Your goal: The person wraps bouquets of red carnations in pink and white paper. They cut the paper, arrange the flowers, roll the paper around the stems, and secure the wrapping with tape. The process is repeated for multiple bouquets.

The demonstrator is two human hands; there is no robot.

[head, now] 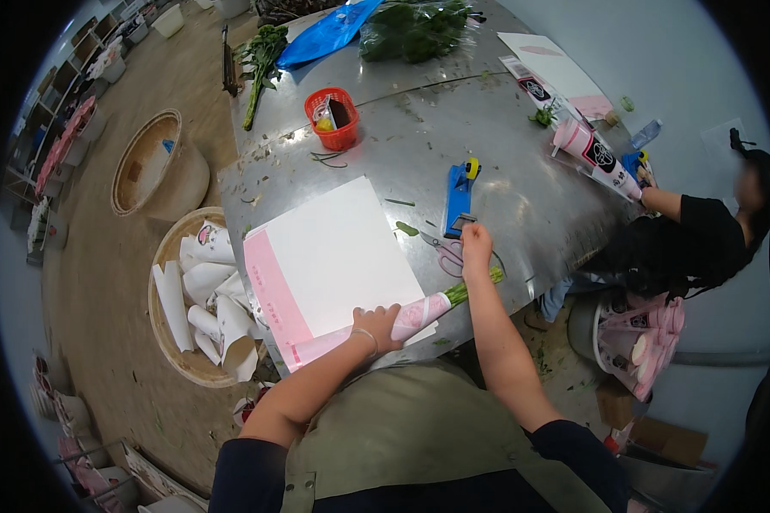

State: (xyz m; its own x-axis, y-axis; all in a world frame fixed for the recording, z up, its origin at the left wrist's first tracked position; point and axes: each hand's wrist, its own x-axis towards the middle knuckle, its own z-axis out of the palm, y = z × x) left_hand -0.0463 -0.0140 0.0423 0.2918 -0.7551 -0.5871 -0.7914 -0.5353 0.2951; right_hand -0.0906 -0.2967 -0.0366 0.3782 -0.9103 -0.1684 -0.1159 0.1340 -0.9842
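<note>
My left hand (378,326) presses on a pink paper-wrapped bundle of green stems (421,317), which lies slantwise over the near edge of a stack of white and pink paper sheets (346,247). The stems' cut ends (459,294) stick out at the right. Above them my right hand (477,247) has bent fingers at the near end of a blue tape dispenser (457,199); whether it pinches a piece of tape is too small to tell. Scissors with pink handles (449,255) lie just left of that hand.
A red plastic basket (333,138) stands on the metal table (410,141). Leafy stems (260,64) and bagged greens (417,32) lie at the far side. A round tub (157,308) of white paper wraps is at left. A co-worker (699,237) handles wrapped bundles at right.
</note>
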